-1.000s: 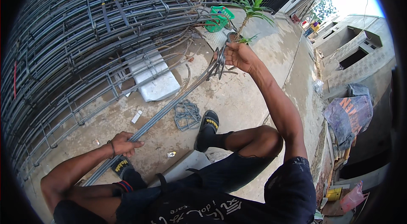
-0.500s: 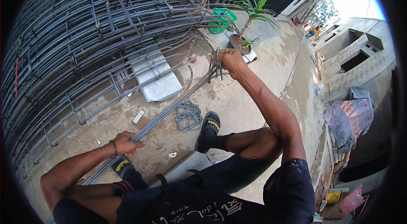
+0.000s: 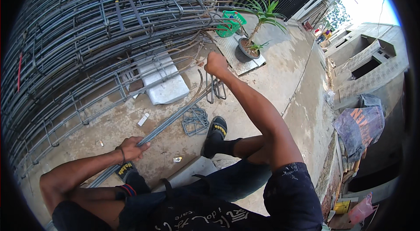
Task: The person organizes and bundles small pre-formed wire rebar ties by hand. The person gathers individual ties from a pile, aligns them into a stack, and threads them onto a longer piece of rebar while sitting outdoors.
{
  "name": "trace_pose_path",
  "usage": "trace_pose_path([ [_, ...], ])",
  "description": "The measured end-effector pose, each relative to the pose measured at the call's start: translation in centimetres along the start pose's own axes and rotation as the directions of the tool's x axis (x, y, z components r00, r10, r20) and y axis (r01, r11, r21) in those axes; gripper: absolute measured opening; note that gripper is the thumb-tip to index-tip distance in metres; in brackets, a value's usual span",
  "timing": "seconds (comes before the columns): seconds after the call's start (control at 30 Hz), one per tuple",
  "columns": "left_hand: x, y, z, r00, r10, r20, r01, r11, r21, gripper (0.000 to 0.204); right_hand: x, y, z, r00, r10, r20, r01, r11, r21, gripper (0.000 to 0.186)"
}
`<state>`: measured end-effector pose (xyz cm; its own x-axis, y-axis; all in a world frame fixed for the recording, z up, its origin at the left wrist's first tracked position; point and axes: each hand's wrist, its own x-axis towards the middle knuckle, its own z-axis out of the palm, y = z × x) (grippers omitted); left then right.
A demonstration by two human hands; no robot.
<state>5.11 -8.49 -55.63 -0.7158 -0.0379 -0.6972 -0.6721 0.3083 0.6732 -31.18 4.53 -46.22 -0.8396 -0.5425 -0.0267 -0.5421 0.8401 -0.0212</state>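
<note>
My left hand (image 3: 134,148) grips a bundle of ribbed steel bars (image 3: 164,127) running diagonally from my lower left toward the centre. My right hand (image 3: 215,64) is closed on several rectangular wire stirrups (image 3: 210,95), which hang around the far end of that bundle. Below them, a pile of loose stirrups (image 3: 194,120) lies on the concrete near my sandalled foot.
Rebar cages (image 3: 74,47) with cutters (image 3: 134,10) on top fill the upper left, beside a white block (image 3: 168,89). A green basket (image 3: 225,29) and potted plant (image 3: 247,54) stand ahead. Rightward are crumpled tarps (image 3: 356,126) and buildings; distant people (image 3: 326,34) appear upper right.
My right hand has moved leftward and turned over, back upward, with the stirrups now hanging lower beneath it along the bars. My left hand stays nearly in place.
</note>
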Motion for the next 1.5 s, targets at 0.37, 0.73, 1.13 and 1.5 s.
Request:
trace_pose_path([
  [0.37, 0.7, -1.0, 2.2, 0.973, 0.225, -0.06, -0.222, 0.974, 0.05, 0.045, 4.4, 0.8, 5.0, 0.999, 0.002, -0.043, 0.003, 0.994, 0.107, 0.028],
  [0.73, 0.7, -2.9, 2.0, 0.945, 0.282, -0.167, -0.249, 0.948, 0.197, 0.046, 4.6, 0.5, 6.3, 0.964, -0.259, 0.064, 0.248, 0.958, 0.142, 0.017],
  [1.13, 0.3, -1.7, 2.3, 0.972, 0.195, -0.131, -0.184, 0.978, 0.094, 0.041, -0.1, -1.3, 5.7, 0.791, -0.609, 0.058, 0.572, 0.771, 0.279, 0.038],
  [1.5, 1.8, -2.8, 1.7, 0.954, 0.28, -0.111, -0.264, 0.955, 0.137, 0.042, -6.9, 0.1, 0.0, 0.611, -0.669, 0.423, 0.124, 0.608, 0.784, 0.066],
])
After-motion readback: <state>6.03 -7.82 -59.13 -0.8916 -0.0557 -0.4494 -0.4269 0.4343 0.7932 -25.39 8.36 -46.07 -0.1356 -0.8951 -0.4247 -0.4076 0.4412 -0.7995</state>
